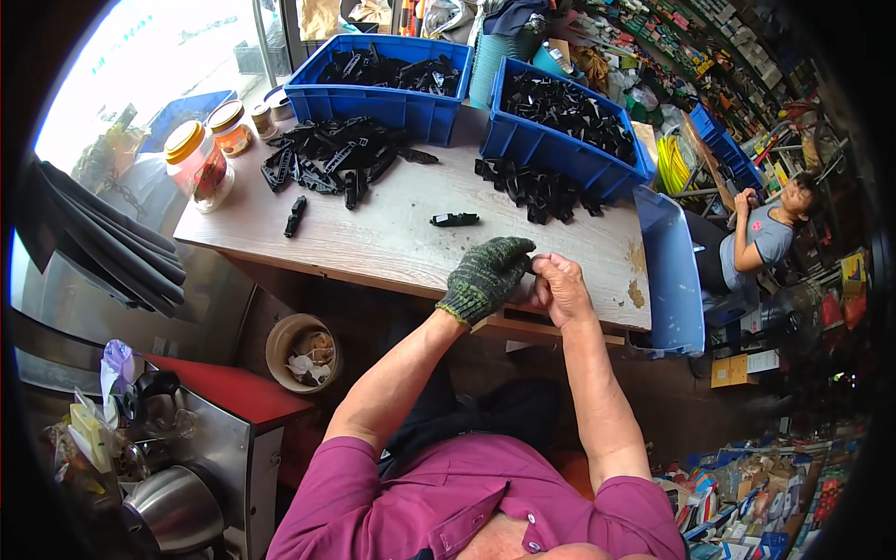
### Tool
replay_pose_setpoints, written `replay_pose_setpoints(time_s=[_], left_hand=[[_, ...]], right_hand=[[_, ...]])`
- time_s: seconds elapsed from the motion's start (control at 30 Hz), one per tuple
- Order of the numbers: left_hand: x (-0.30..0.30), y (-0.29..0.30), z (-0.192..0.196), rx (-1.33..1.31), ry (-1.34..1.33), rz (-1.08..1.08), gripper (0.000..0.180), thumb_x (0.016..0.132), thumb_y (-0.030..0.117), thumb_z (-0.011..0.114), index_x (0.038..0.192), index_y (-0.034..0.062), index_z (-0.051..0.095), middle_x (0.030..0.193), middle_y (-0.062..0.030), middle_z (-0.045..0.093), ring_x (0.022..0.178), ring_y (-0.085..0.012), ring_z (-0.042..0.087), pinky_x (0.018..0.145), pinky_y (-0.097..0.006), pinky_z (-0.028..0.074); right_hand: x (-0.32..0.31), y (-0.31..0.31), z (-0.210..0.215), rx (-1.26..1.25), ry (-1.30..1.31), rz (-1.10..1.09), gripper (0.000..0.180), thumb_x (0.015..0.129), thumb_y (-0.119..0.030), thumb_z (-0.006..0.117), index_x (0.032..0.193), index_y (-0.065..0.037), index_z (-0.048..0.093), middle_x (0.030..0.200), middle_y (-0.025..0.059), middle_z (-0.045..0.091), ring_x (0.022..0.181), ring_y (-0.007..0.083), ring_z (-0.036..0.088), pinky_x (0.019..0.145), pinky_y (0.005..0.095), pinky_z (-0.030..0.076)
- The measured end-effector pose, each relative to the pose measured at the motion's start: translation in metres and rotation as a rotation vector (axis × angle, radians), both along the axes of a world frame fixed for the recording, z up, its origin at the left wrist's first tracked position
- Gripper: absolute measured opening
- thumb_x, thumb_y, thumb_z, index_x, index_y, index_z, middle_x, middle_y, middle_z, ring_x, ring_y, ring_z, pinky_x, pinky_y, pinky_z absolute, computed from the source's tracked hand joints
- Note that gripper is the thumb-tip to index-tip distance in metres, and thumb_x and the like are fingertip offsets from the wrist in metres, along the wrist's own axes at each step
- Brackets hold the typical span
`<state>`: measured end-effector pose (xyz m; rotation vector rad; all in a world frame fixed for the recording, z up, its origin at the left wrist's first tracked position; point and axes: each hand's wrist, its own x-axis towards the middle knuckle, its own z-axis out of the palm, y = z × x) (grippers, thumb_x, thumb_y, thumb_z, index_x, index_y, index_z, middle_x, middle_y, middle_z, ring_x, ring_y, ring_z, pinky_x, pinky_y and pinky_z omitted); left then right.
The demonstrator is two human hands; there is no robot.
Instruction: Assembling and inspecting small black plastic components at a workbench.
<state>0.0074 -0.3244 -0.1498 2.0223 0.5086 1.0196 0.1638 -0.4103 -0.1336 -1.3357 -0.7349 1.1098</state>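
My left hand [485, 277], in a green and black knit glove, is closed and meets my right hand over the table's front edge. My bare right hand [560, 289] has its fingers curled in a pinch against the glove's fingertips. Whatever lies between the two hands is hidden. Just beyond the glove, one small black plastic part [455, 219] lies on the pale wooden table [373, 238]. Another black part [295, 217] rests farther left, near a heap of black parts [331, 154]. Shorter black pieces [537, 189] lie grouped in front of the right bin.
Two blue bins [383, 110] [565, 149] full of black parts stand along the back. Lidded jars [198, 163] line the left edge. A bucket [303, 353] sits on the floor. Beside the table's right end is a blue plastic tub [674, 280]. A person [761, 233] sits farther right.
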Motion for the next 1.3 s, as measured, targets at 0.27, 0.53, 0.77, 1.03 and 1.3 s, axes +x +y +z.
replay_pose_setpoints(time_s=[0.27,0.53,0.77,1.03,1.3], left_hand=[[0.013,-0.016,-0.003,0.166,0.172,0.216,0.033,0.088,0.013,0.063,0.120,0.0077,0.064,0.110,-0.0162,0.069,0.098,-0.0328,0.067,0.079,-0.044,0.053],[0.013,0.003,0.002,-0.232,0.088,0.338,0.028,0.097,0.025,0.059,0.117,0.0072,0.065,0.102,-0.0188,0.070,0.092,-0.0330,0.069,0.078,-0.043,0.053],[-0.009,0.005,0.019,0.010,0.098,0.493,0.037,0.091,0.029,0.066,0.120,0.0056,0.064,0.111,-0.0182,0.067,0.099,-0.0339,0.065,0.087,-0.044,0.052],[-0.046,0.061,0.013,0.427,0.491,0.410,0.014,0.088,0.023,0.064,0.093,0.0108,0.066,0.089,-0.0128,0.066,0.090,-0.0373,0.061,0.073,-0.052,0.049],[-0.028,0.001,0.006,0.035,0.117,-0.085,0.027,0.096,0.017,0.057,0.117,0.0037,0.068,0.121,-0.0190,0.064,0.107,-0.0385,0.063,0.089,-0.044,0.051]], right_hand=[[-0.003,0.002,-0.014,0.048,-0.082,-0.095,0.026,0.095,-0.025,0.069,0.100,0.001,0.068,0.070,0.0025,0.065,0.041,0.0078,0.044,0.043,0.0249,0.042],[-0.023,0.005,0.002,-0.018,-0.199,-0.035,0.035,0.093,-0.030,0.071,0.108,0.001,0.069,0.075,0.0012,0.067,0.042,0.0059,0.042,0.041,0.0219,0.034],[-0.021,-0.003,0.002,0.059,-0.247,-0.071,0.030,0.098,-0.033,0.062,0.096,-0.003,0.061,0.051,-0.0043,0.041,0.039,0.0065,0.036,0.038,0.0245,0.040],[-0.036,0.001,0.008,0.045,-0.066,-0.204,0.028,0.100,-0.034,0.050,0.094,-0.006,0.049,0.049,-0.0032,0.031,0.038,0.0091,0.034,0.035,0.0338,0.050],[-0.032,0.002,-0.001,0.180,-0.059,-0.399,0.028,0.100,-0.033,0.052,0.084,-0.011,0.049,0.050,-0.0044,0.029,0.039,0.0090,0.032,0.038,0.0276,0.030]])
